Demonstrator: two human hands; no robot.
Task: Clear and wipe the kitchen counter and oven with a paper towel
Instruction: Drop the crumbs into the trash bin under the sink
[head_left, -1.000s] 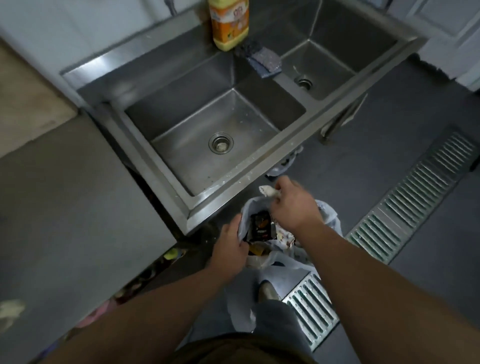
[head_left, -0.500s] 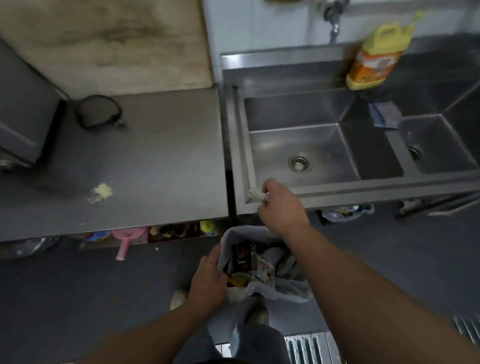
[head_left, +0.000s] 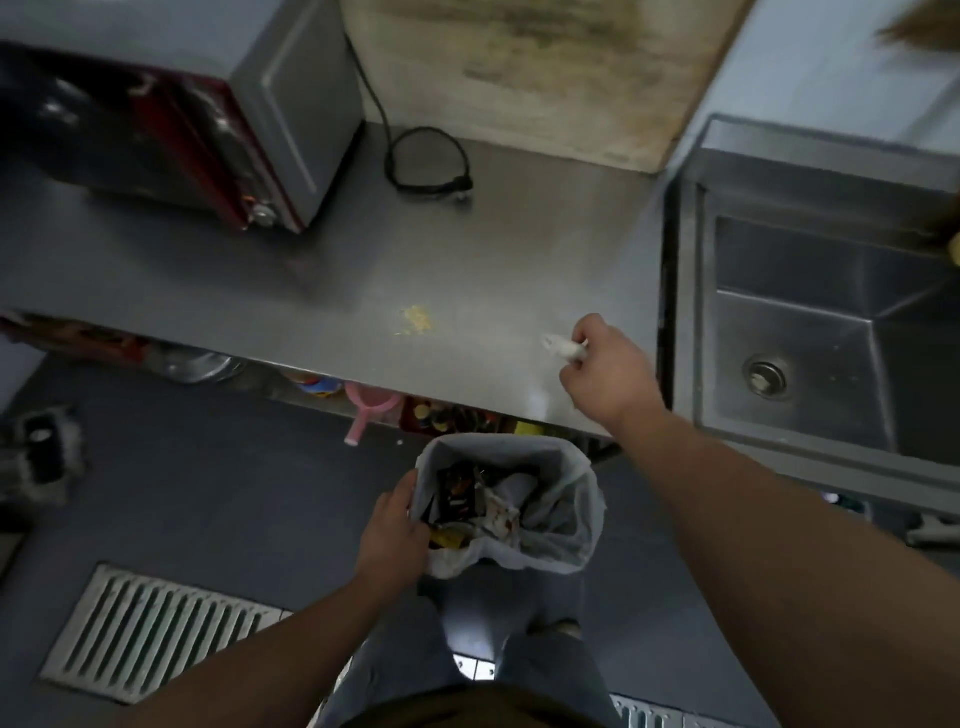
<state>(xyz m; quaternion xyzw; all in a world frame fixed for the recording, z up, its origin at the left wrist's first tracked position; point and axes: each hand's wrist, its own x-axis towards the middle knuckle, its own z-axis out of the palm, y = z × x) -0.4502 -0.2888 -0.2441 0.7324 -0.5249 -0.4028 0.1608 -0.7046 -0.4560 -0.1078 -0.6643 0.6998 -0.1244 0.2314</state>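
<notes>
A person stands at a grey metal counter (head_left: 467, 249), seen from above, both bare arms reaching forward. The right hand (head_left: 605, 371) is over the near right part of the counter, its fingers curled tightly around a small crumpled wad of white paper towel (head_left: 563, 347), which pokes out to the left of the knuckles; whether the wad touches the surface cannot be told. To the left of those fingers, well apart from the towel, a small patch of yellowish crumbs (head_left: 417, 319) lies on the counter. Lower down, in front of the counter's edge, the left hand (head_left: 392, 527) grips the left rim of a small waste bin (head_left: 584, 519) lined with a pale plastic bag, thumb side over the rim and fingers wrapped around the outside. The bin holds wrappers and crumpled scraps. Far beyond the left hand's fingers, at the back left of the counter, sits a toaster oven (head_left: 208, 130) with a dark red front and grey side. A black power cord (head_left: 428, 158) is looped on the counter beside it, behind the crumbs. To the right of the right hand's fingers, just past the counter's end, is a steel sink (head_left: 810, 332) with a round drain. A stained board (head_left: 530, 67) leans against the wall behind the counter. On the dark floor near the left forearm lies a metal drain grate (head_left: 150, 631).
</notes>
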